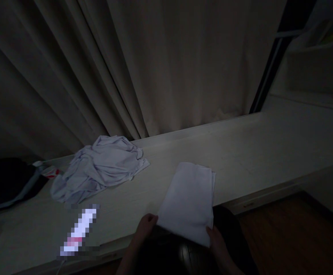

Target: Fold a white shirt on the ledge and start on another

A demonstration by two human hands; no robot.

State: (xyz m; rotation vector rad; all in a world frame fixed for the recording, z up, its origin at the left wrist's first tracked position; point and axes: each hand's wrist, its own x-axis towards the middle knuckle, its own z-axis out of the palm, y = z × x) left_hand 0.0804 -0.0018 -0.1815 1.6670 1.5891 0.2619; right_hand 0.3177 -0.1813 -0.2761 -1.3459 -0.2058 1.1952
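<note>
A white cloth (187,198), folded into a rough rectangle, lies partly on the desk and hangs over its front edge toward me. My left hand (147,223) is closed at its near left corner, thumb and fingers pinched together. At the near right corner, my right hand (214,236) grips the same cloth, its fingers partly hidden by the fabric. Farther left on the desk sits a crumpled heap of white cloth (103,166), which neither hand touches.
The pale desk (240,152) runs along a beige curtain (183,68). A lit, pixelated screen (79,231) with a cable lies at front left. Dark fabric (6,183) is at the far left. Shelves (315,68) stand on the right.
</note>
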